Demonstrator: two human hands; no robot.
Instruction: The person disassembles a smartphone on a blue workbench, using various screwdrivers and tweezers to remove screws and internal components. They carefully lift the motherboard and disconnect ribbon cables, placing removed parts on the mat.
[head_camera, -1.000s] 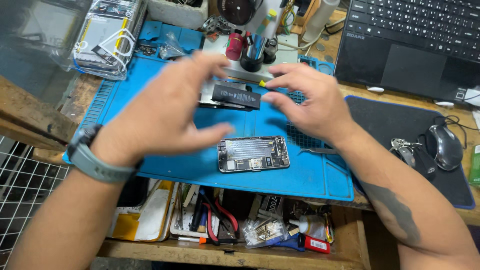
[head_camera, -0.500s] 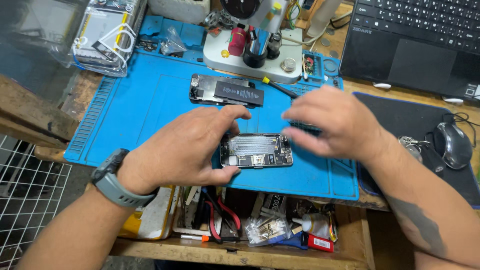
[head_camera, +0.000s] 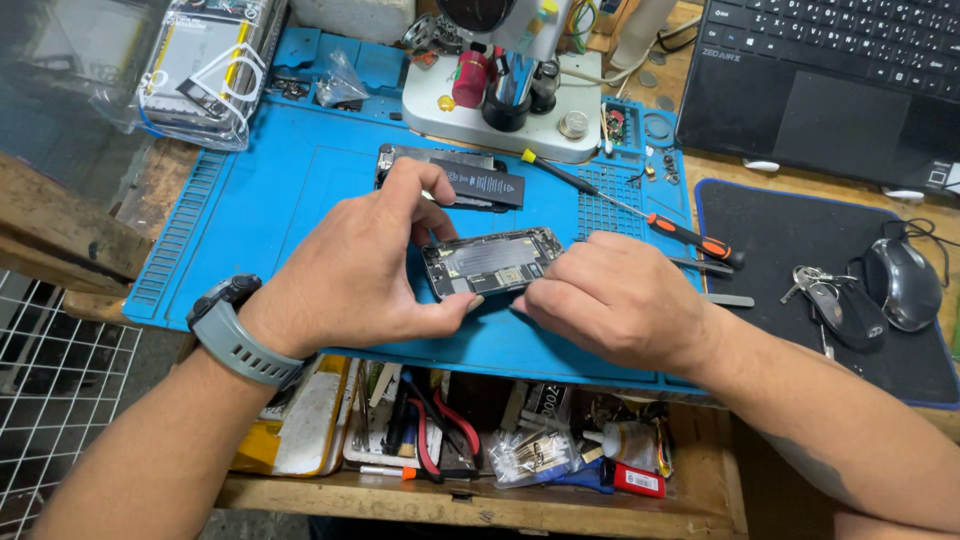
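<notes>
Both hands hold an opened phone body (head_camera: 490, 262) just above the blue repair mat (head_camera: 270, 200), near its front edge; the phone's inner boards face up and it lies tilted, its right end higher. The left hand (head_camera: 365, 265) has its grip clamped on the phone's left end, thumb at the lower corner and forefinger curled over the top edge; a grey wristwatch (head_camera: 240, 335) sits on that wrist. The right hand (head_camera: 620, 300) closes its grip on the phone's lower right edge, fingers bunched tight against it. Behind the phone, partly hidden by the left forefinger, a second phone part with a black battery (head_camera: 470, 182) lies flat on the mat. A yellow-tipped screwdriver with an orange and black handle (head_camera: 690, 238) lies slantwise to the right, its handle beyond the right hand; tweezers (head_camera: 725, 299) rest near the mat's right edge. On the worktop to the right stand a black mouse pad (head_camera: 800, 240), keys (head_camera: 835, 305), a mouse (head_camera: 905, 280) and a laptop (head_camera: 840, 80).
</notes>
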